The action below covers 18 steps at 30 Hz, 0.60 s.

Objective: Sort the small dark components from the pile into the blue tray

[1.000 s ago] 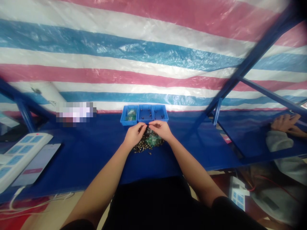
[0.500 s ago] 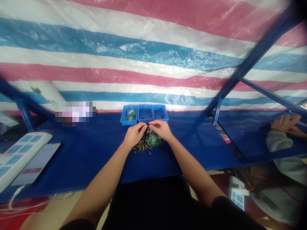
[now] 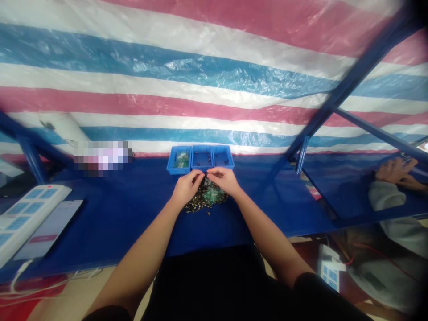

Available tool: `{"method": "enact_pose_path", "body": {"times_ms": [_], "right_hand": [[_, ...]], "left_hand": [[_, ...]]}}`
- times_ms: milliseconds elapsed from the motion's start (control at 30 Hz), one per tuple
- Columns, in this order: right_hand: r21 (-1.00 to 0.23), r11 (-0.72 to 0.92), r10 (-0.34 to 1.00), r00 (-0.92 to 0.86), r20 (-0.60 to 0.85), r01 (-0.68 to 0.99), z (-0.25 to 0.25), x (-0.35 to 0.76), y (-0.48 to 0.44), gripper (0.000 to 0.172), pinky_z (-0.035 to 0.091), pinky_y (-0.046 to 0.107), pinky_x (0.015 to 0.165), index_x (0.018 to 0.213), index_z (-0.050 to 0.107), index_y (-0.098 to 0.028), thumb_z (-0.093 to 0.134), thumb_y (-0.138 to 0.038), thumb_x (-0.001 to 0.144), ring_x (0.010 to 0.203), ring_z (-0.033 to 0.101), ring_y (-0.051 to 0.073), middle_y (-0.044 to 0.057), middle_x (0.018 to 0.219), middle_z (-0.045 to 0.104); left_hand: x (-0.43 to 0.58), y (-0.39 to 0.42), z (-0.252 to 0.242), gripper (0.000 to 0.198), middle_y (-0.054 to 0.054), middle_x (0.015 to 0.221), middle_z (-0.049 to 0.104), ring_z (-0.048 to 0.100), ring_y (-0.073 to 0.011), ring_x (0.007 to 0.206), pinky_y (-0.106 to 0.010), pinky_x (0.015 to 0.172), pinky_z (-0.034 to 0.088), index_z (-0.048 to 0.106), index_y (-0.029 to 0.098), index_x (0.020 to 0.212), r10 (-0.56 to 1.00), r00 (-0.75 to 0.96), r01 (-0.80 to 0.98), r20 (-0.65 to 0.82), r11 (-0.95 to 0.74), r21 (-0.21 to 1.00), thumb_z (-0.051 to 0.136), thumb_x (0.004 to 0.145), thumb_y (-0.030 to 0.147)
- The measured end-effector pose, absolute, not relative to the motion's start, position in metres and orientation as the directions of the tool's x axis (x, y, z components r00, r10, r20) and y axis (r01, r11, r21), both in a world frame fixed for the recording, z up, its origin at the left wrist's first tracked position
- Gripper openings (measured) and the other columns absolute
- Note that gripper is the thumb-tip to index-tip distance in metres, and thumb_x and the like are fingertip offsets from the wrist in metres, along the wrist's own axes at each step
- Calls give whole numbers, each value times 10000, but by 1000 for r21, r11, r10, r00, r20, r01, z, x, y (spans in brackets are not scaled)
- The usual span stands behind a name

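Observation:
My left hand (image 3: 186,187) and my right hand (image 3: 224,179) meet fingertip to fingertip over a pile of small green circuit boards and dark parts (image 3: 205,198) on the blue table (image 3: 127,214). Both hands are pinched closed on a tiny piece from the pile, too small to name. Just beyond them stand three small blue bins in a row: the left bin (image 3: 179,159) holds green boards, the middle bin (image 3: 202,158) and the right bin (image 3: 223,157) hold a few dark bits.
A white power strip (image 3: 25,218) and a phone (image 3: 48,229) lie at the table's left end. A striped tarp (image 3: 200,80) hangs behind. Blue frame bars (image 3: 334,98) cross at right. Another person's hands (image 3: 396,171) rest on the neighbouring table at far right.

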State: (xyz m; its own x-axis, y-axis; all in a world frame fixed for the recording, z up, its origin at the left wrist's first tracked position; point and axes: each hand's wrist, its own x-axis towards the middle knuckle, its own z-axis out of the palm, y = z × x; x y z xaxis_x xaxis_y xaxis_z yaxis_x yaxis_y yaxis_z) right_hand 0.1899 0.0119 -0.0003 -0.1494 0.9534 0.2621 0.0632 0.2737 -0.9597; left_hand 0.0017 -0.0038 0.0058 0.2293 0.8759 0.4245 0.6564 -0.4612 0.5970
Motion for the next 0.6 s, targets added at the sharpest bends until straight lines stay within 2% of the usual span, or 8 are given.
{"method": "enact_pose_path", "body": {"times_ms": [133, 400, 600], "right_hand": [[-958, 266, 962, -91, 256, 111, 0, 193, 15, 314, 561, 305, 743, 940, 735, -167, 710, -400, 731, 763, 685, 176, 76, 899, 743], [-983, 140, 987, 60, 148, 121, -7, 200, 26, 345, 582, 298, 669, 942, 705, -146, 715, -412, 724, 636, 677, 162, 53, 714, 719], [-995, 100, 973, 208, 102, 17, -9, 203, 32, 336, 601, 301, 620, 928, 686, -127, 731, -372, 704, 624, 694, 179, 62, 718, 719]], "left_hand": [[1, -4, 7, 309, -1, 790, 687, 609, -136, 639, -231, 641, 448, 641, 231, 1005, 880, 225, 660, 419, -454, 599, 436, 944, 455], [1, -3, 6, 294, -7, 818, 695, 605, -135, 638, -234, 639, 450, 653, 231, 987, 876, 226, 665, 427, -459, 590, 458, 932, 444], [2, -3, 5, 283, -5, 811, 696, 598, -131, 625, -234, 639, 451, 658, 229, 973, 879, 221, 664, 422, -453, 595, 465, 927, 431]]}}
